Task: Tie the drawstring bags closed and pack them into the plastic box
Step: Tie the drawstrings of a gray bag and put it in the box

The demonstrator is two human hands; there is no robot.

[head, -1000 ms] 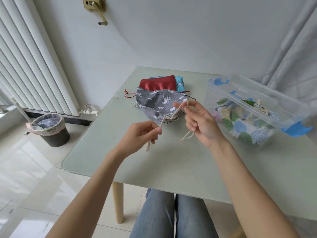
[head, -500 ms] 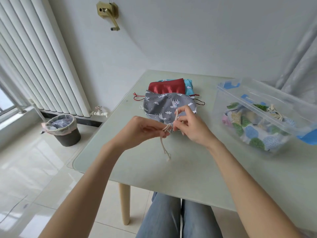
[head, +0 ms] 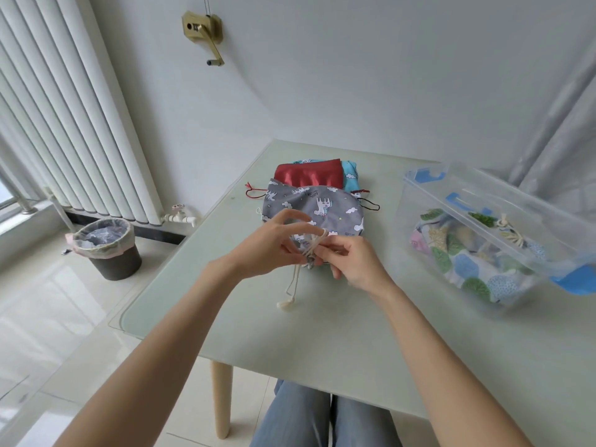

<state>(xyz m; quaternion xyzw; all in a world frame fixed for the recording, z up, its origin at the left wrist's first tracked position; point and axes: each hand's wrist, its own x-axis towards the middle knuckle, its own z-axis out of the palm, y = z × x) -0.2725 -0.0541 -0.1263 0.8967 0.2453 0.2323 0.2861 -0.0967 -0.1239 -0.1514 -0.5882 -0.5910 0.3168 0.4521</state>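
A grey drawstring bag (head: 325, 206) printed with white animals and clouds lies on the table, its gathered mouth toward me. My left hand (head: 267, 250) and my right hand (head: 351, 262) meet at that mouth, both pinching the cream drawstring (head: 292, 285), which loops over a fingertip and trails down to a knotted end. Behind the grey bag lie a red bag (head: 309, 175) and a light blue bag (head: 350, 174). A clear plastic box (head: 458, 201) with blue clips stands at the right, holding a bag with a leaf print (head: 467, 262).
The pale green table (head: 322, 333) ends near my knees and at its left edge. A lined waste bin (head: 106, 250) stands on the tiled floor at the left, below a white radiator (head: 64, 124). A brass crank handle (head: 206, 33) sticks out of the wall.
My hands were apart with the cord stretched between them; they have come together at the grey bag's mouth, and the cord's loose end now hangs down onto the table.
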